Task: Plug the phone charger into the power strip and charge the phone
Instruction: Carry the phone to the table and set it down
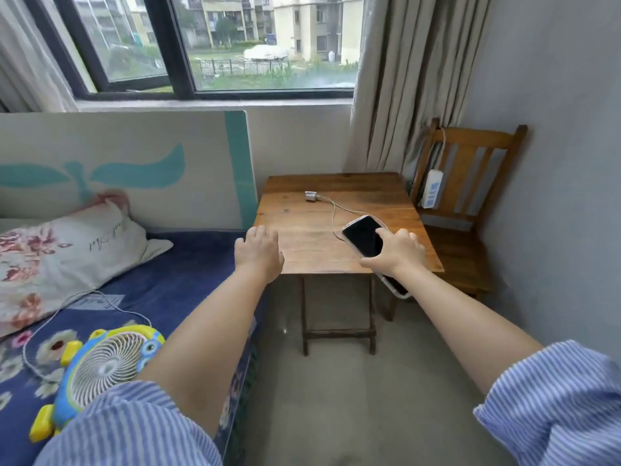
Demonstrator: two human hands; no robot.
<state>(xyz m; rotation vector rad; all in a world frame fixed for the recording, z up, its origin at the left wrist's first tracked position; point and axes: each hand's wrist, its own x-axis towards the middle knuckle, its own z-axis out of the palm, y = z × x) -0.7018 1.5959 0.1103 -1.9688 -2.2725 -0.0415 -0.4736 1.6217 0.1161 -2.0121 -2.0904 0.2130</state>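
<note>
A black-screened phone (364,238) in a pale case is held tilted over the right front part of the small wooden table (302,243), with my right hand (396,253) gripping its middle. A white charger plug (312,196) lies near the table's back, and its thin white cable (333,213) runs forward toward the phone. Where the cable ends is hidden behind the phone. My left hand (257,252) hovers at the table's front left corner, fingers apart and holding nothing. A white power strip (432,189) leans against the back of the wooden chair (470,183) to the right.
A bed with a blue floral sheet (188,264), a flowered pillow (64,257) and a yellow-blue toy fan (104,364) fills the left. A window and a beige curtain (413,82) are behind the table. Grey wall runs along the right, bare floor lies below.
</note>
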